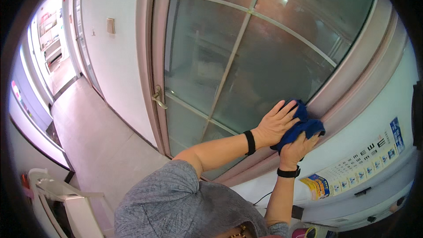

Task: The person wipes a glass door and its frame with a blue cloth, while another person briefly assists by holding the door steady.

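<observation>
A bunched dark blue cloth (292, 135) is pressed to the right-hand frame (333, 96) of a door with glass panes (274, 56). Over the cloth's upper part lies my left hand (277, 122), its fingers spread and pressing it to the frame at the glass edge. Just below and to the right, my right hand (295, 150) grips the lower part of the cloth. Folds and fingers hide where the cloth touches the frame. Each wrist wears a black band.
A metal lever handle (159, 98) is on the door's left stile. An eye chart (360, 162) hangs on the wall at right. White chair-like furniture (76, 208) stands at lower left, beside the pale floor (105, 138). A wall switch (110, 25) is left of the door.
</observation>
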### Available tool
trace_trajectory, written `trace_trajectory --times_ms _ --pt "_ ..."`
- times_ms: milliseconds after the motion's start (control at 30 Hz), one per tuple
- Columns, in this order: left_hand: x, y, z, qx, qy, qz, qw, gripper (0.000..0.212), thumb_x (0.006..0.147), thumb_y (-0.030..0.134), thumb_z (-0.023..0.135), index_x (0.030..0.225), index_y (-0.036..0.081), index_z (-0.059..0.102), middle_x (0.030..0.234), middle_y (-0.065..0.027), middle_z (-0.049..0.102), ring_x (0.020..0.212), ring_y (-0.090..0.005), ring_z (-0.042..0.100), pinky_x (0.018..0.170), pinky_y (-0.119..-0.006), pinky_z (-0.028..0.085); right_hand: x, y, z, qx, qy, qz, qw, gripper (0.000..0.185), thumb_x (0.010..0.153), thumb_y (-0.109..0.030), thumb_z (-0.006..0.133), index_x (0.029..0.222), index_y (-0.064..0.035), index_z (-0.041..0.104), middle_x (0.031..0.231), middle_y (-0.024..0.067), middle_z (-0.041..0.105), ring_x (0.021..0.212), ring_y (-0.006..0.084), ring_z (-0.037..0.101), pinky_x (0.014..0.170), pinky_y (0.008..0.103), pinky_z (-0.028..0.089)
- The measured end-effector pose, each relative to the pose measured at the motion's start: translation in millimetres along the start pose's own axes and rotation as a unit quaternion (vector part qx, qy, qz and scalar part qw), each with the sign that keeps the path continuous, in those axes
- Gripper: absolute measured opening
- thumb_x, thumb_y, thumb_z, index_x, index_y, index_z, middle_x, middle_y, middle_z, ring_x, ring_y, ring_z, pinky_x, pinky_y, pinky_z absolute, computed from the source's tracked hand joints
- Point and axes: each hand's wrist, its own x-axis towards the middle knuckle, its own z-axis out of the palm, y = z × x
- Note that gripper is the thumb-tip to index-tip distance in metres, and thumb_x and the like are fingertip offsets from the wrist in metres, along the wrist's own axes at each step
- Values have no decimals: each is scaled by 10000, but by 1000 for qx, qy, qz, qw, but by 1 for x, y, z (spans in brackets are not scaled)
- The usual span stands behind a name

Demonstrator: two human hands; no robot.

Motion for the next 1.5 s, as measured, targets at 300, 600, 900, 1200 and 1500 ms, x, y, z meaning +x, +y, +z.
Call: trace_trajectory --times_ms 300,600,900,1200,1500 --pt "49 -70 -62 73 63 12 995 403 905 243 590 1283 134 678 1479 -156 547 1506 -342 358 1264 -575 143 80 -63 25 70 78 -15 994 481 969 -219 579 1321 109 569 1419 372 514 1371 561 407 1201 647 199" --pt "24 -150 -133 147 66 -75 984 501 877 259 641 1353 105 635 1469 -220 531 1512 -402 325 1238 -625 137 122 -165 61 91 47 -80 991 514 901 -163 625 1295 161 562 1462 400 454 1417 554 357 1229 631 188" --pt "-28 -244 -236 219 76 -190 954 591 858 177 581 1405 -45 569 1500 -287 485 1533 -433 264 1248 -617 105 150 -301 116 204 43 -154 966 395 781 4 606 1131 186 595 1164 392 583 1335 606 423 1222 646 229" --pt "-65 -320 -329 289 84 -197 933 691 846 125 602 1471 -121 440 1569 -352 354 1550 -471 196 1248 -619 105 175 -421 154 281 42 -199 938 441 816 -75 643 1188 157 609 1386 388 520 1367 541 435 1214 622 264" --pt "-74 -393 -344 333 -9 -185 925 709 849 158 599 1475 -133 433 1556 -275 422 1556 -433 203 1259 -609 117 202 -463 185 160 22 -234 959 409 818 -117 606 1162 90 688 1408 338 559 1458 441 402 1252 570 196"
